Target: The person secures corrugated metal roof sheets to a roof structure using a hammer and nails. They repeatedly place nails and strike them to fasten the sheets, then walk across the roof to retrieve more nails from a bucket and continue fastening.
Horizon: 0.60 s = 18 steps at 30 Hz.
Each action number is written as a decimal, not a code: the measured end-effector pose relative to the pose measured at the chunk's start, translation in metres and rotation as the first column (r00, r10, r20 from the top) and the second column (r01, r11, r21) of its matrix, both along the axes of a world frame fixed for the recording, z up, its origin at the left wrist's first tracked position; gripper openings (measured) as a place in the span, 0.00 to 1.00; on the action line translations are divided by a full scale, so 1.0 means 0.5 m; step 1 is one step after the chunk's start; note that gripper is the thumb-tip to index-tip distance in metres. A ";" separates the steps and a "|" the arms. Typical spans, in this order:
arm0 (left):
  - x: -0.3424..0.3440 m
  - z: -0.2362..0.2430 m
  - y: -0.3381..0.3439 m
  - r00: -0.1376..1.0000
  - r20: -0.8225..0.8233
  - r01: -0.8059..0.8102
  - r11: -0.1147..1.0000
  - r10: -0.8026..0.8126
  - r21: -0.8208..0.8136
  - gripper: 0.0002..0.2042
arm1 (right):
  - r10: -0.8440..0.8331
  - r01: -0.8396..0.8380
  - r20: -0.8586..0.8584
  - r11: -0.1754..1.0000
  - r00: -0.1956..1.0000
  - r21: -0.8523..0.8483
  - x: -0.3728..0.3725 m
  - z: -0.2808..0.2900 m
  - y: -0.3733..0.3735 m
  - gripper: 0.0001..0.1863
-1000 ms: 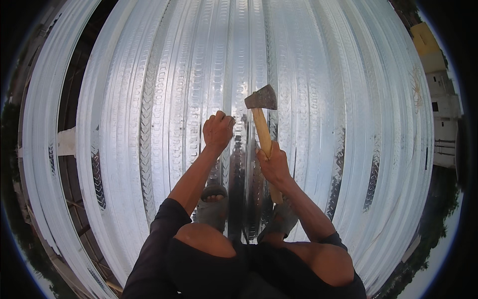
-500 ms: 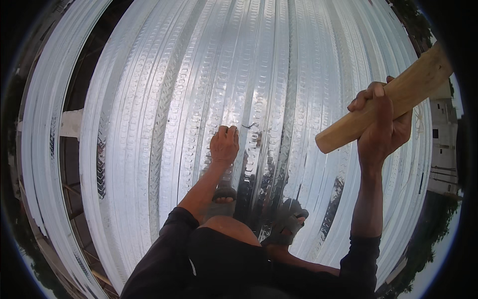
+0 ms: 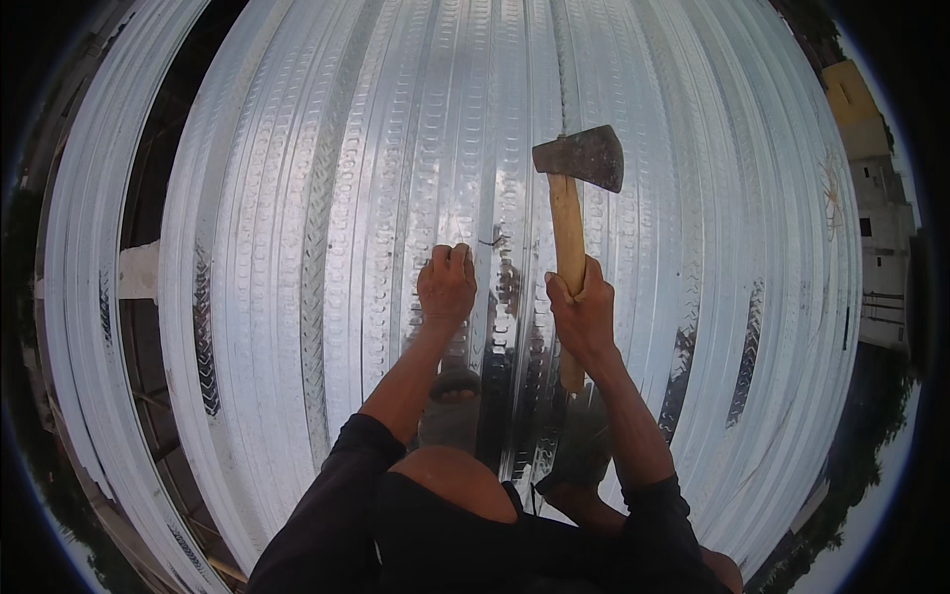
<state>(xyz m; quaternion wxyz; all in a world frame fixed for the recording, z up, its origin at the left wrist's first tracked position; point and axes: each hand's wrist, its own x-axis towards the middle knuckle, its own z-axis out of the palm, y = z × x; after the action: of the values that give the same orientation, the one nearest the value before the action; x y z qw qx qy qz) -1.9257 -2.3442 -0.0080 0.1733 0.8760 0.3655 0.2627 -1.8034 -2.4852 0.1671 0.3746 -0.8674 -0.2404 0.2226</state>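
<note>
My right hand (image 3: 586, 317) is wrapped round the wooden handle of a hatchet (image 3: 567, 223). Its dark metal head lies level above the hand, flaring to the right, and the handle's butt sticks out below my fist. To the left, my left hand (image 3: 446, 292) rests low against the ribbed metal decking (image 3: 396, 198), its fingers curled down and closed; whatever they may hold is hidden beneath them. A short dark piece of wire (image 3: 492, 241) sticks up from the decking just beyond the left fingertips.
Shiny embossed sheets run away from me, and my feet stand on them. A long gap (image 3: 148, 228) on the left shows dark framing below, crossed by a pale beam (image 3: 139, 272). Beyond the right edge are buildings (image 3: 881, 257) and trees.
My right hand has swung the hatchet from high at the right down and inward to the middle, bringing its head into view. My left hand stays almost where it was.
</note>
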 end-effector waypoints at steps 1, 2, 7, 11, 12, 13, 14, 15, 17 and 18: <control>0.008 0.002 0.002 1.000 0.009 0.015 1.000 -0.015 0.014 0.08 | -0.053 0.044 0.085 0.993 0.995 0.113 0.033 0.052 0.011 0.15; 0.009 0.001 0.004 1.000 0.005 0.020 0.999 -0.020 0.031 0.07 | -0.103 0.066 0.151 0.971 0.983 0.229 0.061 0.109 0.022 0.12; 0.003 0.013 -0.001 0.999 -0.018 0.031 0.999 -0.030 0.026 0.07 | -0.353 -0.117 0.363 0.559 0.862 0.821 0.112 0.313 0.063 0.11; -0.020 0.016 0.011 0.998 -0.057 0.015 1.000 -0.015 0.008 0.07 | -0.316 0.076 0.157 0.616 0.936 0.784 -0.018 0.102 0.048 0.13; 0.011 0.019 -0.003 0.999 -0.019 0.035 0.999 -0.035 -0.001 0.07 | -0.280 0.164 0.206 0.879 0.938 0.447 -0.045 -0.061 -0.023 0.16; 0.010 0.009 -0.007 0.999 -0.015 0.040 0.999 -0.040 -0.002 0.08 | -0.112 0.100 0.177 0.992 0.978 0.079 -0.091 -0.134 -0.043 0.20; 0.024 0.015 -0.012 0.999 0.013 0.049 0.999 -0.049 -0.003 0.08 | 0.071 -0.086 -0.054 0.934 0.996 -0.347 -0.096 -0.225 -0.077 0.21; 0.013 0.010 -0.004 0.999 -0.015 0.040 0.999 -0.040 -0.004 0.08 | 0.071 -0.083 -0.052 0.954 0.996 -0.289 -0.115 -0.246 -0.073 0.21; 0.033 0.028 0.032 0.999 0.004 0.035 0.999 -0.035 0.039 0.08 | 0.073 -0.081 -0.044 0.978 0.996 -0.193 -0.121 -0.264 -0.082 0.21; 0.007 0.021 -0.003 0.999 -0.017 0.038 0.999 -0.038 0.005 0.08 | 0.035 -0.050 -0.078 0.981 0.996 -0.190 -0.133 -0.238 -0.106 0.20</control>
<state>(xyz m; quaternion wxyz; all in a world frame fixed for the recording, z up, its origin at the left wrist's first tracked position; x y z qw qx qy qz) -1.9220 -2.3454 0.0024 0.1728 0.8853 0.3497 0.2531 -1.8700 -2.5383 0.0480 0.2930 -0.8853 -0.2222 0.2846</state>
